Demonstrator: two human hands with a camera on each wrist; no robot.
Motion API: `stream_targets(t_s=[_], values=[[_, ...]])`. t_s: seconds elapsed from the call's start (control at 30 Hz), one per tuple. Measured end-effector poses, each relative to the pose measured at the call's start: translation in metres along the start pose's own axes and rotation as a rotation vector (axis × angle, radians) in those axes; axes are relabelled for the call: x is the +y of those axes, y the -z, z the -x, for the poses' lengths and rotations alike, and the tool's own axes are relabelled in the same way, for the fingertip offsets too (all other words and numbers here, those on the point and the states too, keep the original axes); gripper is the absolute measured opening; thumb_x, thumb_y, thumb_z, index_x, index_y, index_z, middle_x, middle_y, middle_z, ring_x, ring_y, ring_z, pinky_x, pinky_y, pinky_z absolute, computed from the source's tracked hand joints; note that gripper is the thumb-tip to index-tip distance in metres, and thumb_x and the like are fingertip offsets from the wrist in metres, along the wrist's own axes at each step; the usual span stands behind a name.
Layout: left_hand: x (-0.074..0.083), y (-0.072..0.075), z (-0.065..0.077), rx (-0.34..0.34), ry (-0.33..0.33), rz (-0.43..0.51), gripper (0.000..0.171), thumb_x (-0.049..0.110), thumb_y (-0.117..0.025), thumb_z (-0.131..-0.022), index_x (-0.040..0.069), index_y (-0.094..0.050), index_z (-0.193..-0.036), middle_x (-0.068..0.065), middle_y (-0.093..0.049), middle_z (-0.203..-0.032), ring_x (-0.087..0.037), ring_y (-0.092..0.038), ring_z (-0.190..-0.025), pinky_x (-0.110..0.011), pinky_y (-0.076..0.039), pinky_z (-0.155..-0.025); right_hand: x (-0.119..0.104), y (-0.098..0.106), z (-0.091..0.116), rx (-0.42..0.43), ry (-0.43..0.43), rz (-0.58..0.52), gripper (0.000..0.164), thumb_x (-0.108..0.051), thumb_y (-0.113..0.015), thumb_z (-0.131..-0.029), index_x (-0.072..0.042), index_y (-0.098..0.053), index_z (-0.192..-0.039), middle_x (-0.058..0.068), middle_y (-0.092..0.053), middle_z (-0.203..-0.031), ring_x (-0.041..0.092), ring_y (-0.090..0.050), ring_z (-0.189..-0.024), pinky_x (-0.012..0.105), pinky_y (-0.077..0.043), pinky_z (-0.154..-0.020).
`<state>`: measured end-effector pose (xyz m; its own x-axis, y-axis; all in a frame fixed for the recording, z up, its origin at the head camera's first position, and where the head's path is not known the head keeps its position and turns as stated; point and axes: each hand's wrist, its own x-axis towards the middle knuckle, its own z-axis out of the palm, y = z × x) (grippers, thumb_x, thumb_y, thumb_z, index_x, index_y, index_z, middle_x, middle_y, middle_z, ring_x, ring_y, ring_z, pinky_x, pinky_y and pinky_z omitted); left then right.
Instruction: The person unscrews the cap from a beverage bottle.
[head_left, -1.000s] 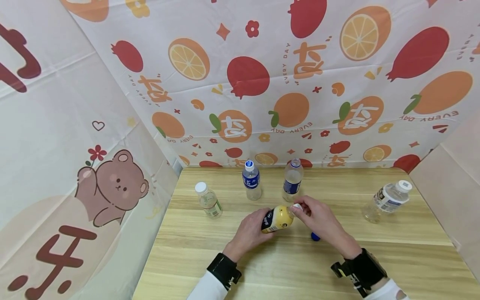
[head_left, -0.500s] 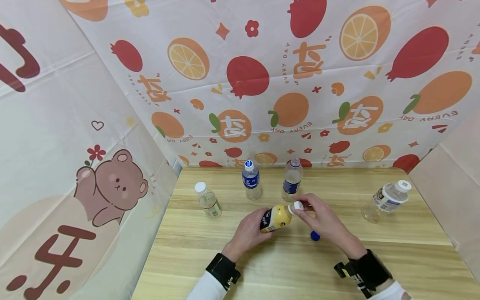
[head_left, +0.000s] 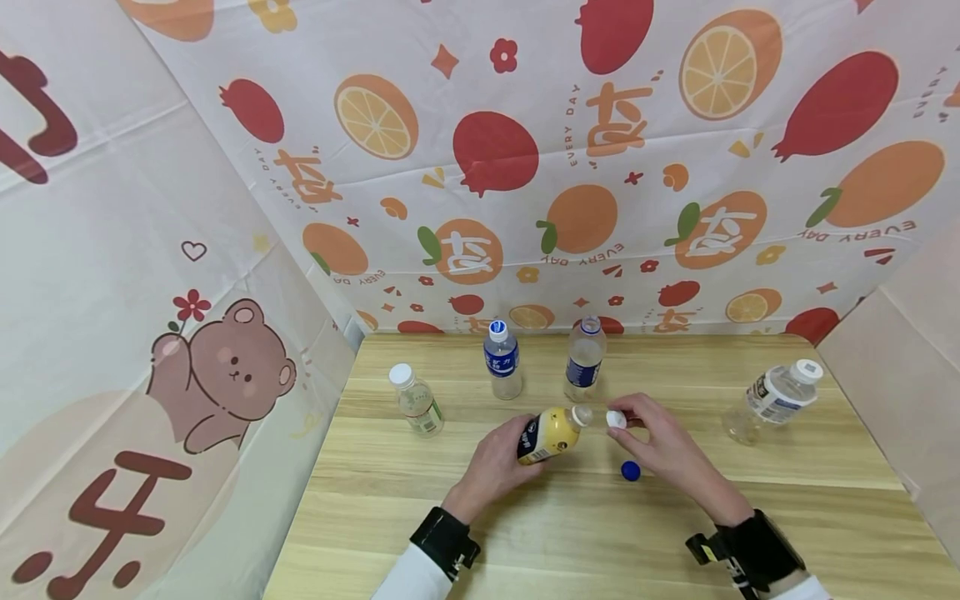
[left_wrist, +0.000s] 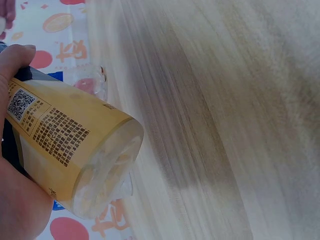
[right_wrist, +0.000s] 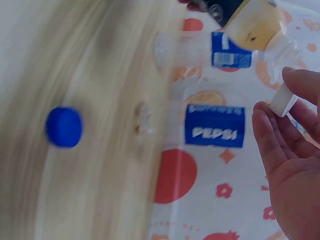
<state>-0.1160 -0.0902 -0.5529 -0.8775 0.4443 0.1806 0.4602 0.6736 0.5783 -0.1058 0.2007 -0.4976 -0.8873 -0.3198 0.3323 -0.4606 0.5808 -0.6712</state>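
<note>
My left hand [head_left: 498, 461] grips a plastic bottle [head_left: 550, 434] with a yellow and black label, holding it tilted with its bare neck toward the right. In the left wrist view the bottle's clear base [left_wrist: 107, 170] faces the camera. Just right of the neck, my right hand [head_left: 663, 442] pinches a white bottle cap [head_left: 616, 419] between thumb and fingers, apart from the bottle. The right wrist view shows the white cap [right_wrist: 283, 100] at the fingertips. A blue cap [head_left: 631, 471] lies on the table below the right hand.
Behind the hands stand a blue-labelled bottle with a cap [head_left: 502, 361] and an uncapped Pepsi bottle [head_left: 585, 361]. A white-capped bottle [head_left: 417, 402] is at the left, another [head_left: 774, 402] at the right. A printed cloth [head_left: 420, 200] hangs behind the wooden table [head_left: 570, 542].
The white cap has come off the yellow-labelled bottle's neck and moved right with my right hand. My left hand and the bottle have shifted only slightly left.
</note>
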Motion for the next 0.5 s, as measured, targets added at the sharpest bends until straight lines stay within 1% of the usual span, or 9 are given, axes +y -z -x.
stream_targets(t_s=[0.2,0.4,0.5], values=[[-0.004,-0.002,0.002,0.001,0.015,0.009,0.070,0.027,-0.090,-0.080,0.011,-0.055,-0.138,-0.004,-0.068,-0.123,-0.017,-0.066,-0.110,-0.035,-0.057,-0.095,0.018,0.002,0.014,0.019,0.002,0.090,0.032,-0.001,-0.079,-0.089,-0.004,-0.066,-0.118,0.002,-0.066,-0.111,0.012,-0.065,-0.096,0.032,-0.061,-0.080],[-0.004,-0.004,0.004,0.011,0.028,0.031,0.069,0.027,-0.090,-0.080,0.010,-0.055,-0.138,-0.004,-0.069,-0.122,-0.018,-0.067,-0.108,-0.036,-0.057,-0.093,0.035,0.005,0.028,0.037,-0.014,0.125,0.035,0.003,-0.081,-0.085,-0.002,-0.066,-0.117,0.005,-0.066,-0.110,0.014,-0.065,-0.094,0.031,-0.061,-0.077],[-0.005,-0.005,0.005,0.010,0.035,0.035,0.069,0.026,-0.090,-0.080,0.010,-0.055,-0.137,-0.005,-0.069,-0.122,-0.018,-0.066,-0.107,-0.035,-0.057,-0.092,0.042,0.004,0.035,0.057,0.008,0.153,0.035,0.005,-0.083,-0.082,-0.001,-0.067,-0.112,0.005,-0.066,-0.105,0.014,-0.065,-0.088,0.030,-0.060,-0.073]])
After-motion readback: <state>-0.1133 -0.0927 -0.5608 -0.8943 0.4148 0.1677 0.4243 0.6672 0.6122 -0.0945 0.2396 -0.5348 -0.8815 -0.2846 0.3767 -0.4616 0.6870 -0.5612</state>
